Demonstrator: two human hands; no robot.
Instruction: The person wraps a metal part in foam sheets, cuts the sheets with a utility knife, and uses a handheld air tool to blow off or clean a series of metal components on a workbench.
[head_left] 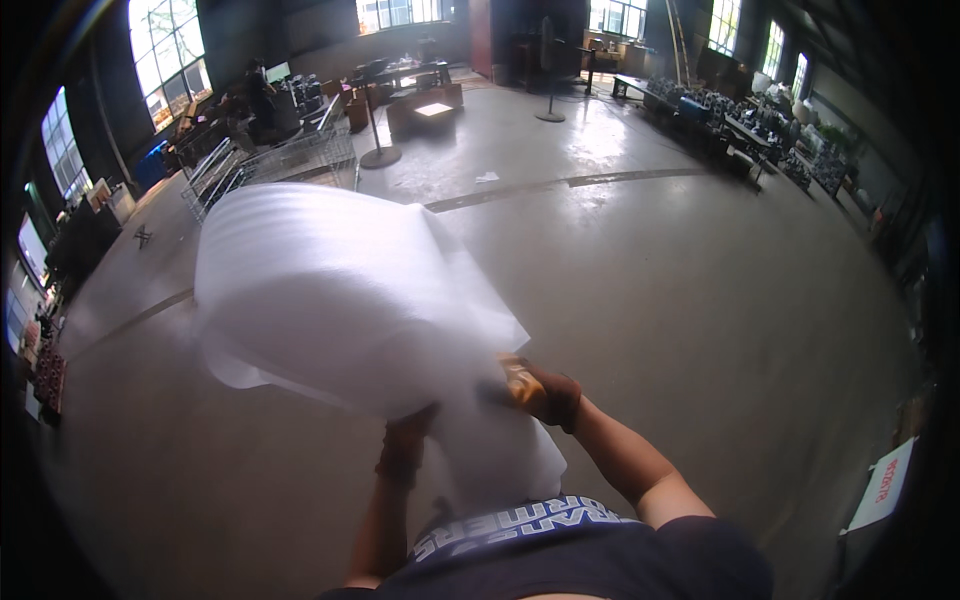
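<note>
A large sheet of white packing foam [330, 290] bulges out in front of me, loosely folded over itself, and its lower end hangs against my shirt. My right hand [540, 390], in a brown and yellow work glove, is closed on the sheet's right side. On the near side of the bulge, my left hand [408, 435] in a dark brown glove holds the foam from below. The foam covers the left fingertips. Whether anything is wrapped inside the sheet cannot be seen.
A wire mesh cart [300, 155] stands beyond the foam at the left. Two pedestal stands [380, 155] [549, 115] rise from the grey floor [680, 300]. Benches loaded with metal parts [735, 125] line the far right. A white sign [885, 485] is near on the right.
</note>
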